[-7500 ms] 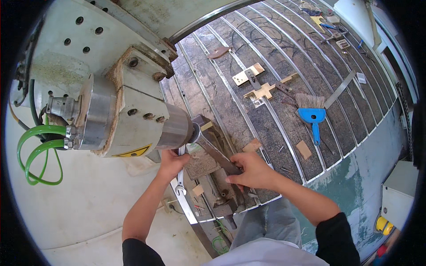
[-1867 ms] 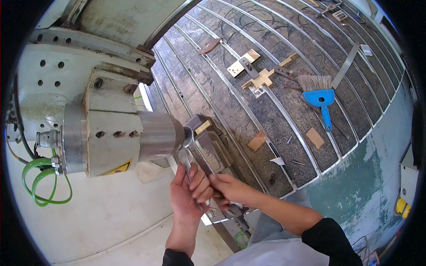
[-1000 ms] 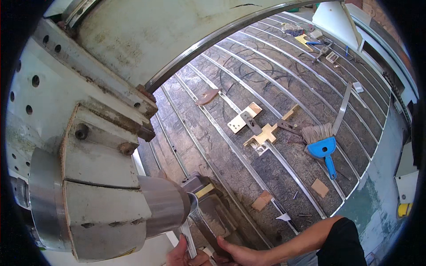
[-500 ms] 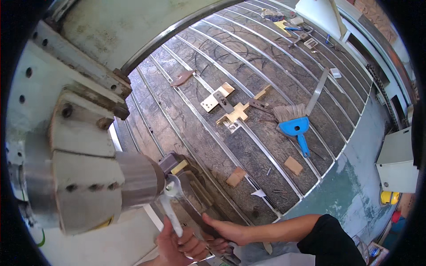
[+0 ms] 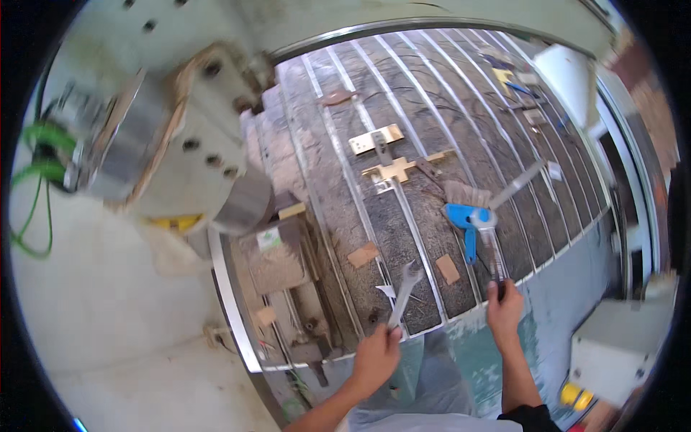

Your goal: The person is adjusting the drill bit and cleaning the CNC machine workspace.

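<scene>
My left hand (image 5: 377, 357), at the near edge of the slotted machine table, is closed around the shaft of a silver open-end wrench (image 5: 402, 297). The jaws of this wrench point up and away from me. Farther right, my right hand (image 5: 506, 308) grips a metal wrench with a round head (image 5: 489, 241). That head overlaps the blue hand brush (image 5: 471, 245) in view; whether they touch I cannot tell. Both wrenches are apart from the machine spindle (image 5: 247, 204) at the upper left.
Brass-coloured blocks (image 5: 398, 171) are clamped mid-table on the slotted machine table (image 5: 425, 93). A vise (image 5: 277, 255) stands at its left, below the spindle. Wooden pads (image 5: 447, 269) and a steel strip (image 5: 520, 183) lie around. A pale control box (image 5: 615, 338) stands at the right.
Both hands have come away from the spindle, moving right and apart, each with a wrench in it. The view has shifted, showing more of the vise.
</scene>
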Tool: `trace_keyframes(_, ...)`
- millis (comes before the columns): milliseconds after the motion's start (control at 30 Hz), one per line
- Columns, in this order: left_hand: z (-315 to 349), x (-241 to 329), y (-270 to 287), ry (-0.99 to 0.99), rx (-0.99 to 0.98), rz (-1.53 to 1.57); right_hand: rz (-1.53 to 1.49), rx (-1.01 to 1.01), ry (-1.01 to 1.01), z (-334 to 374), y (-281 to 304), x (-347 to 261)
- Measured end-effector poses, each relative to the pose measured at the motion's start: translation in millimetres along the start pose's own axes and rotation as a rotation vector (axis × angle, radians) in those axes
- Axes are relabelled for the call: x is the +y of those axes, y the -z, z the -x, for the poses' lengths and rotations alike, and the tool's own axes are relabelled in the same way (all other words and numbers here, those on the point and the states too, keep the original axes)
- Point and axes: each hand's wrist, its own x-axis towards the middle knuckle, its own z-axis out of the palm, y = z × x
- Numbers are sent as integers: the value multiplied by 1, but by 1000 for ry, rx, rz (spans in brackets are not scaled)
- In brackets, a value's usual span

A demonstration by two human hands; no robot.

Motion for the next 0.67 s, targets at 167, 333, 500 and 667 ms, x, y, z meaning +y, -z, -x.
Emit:
trace_keyframes(167, -41, 31, -90, 33, 130, 52, 116, 149, 105, -66, 5, 99)
trace_keyframes(333, -61, 58, -125, 102, 234, 142, 296, 124, 396, -95, 17, 107)
trace_keyframes(500, -38, 79, -136, -139, 524, -12, -7, -169, 397, -96, 9, 38)
trace_keyframes(667, 53, 38, -142, -285, 737, 71, 163, -250, 438, -110, -28, 30)
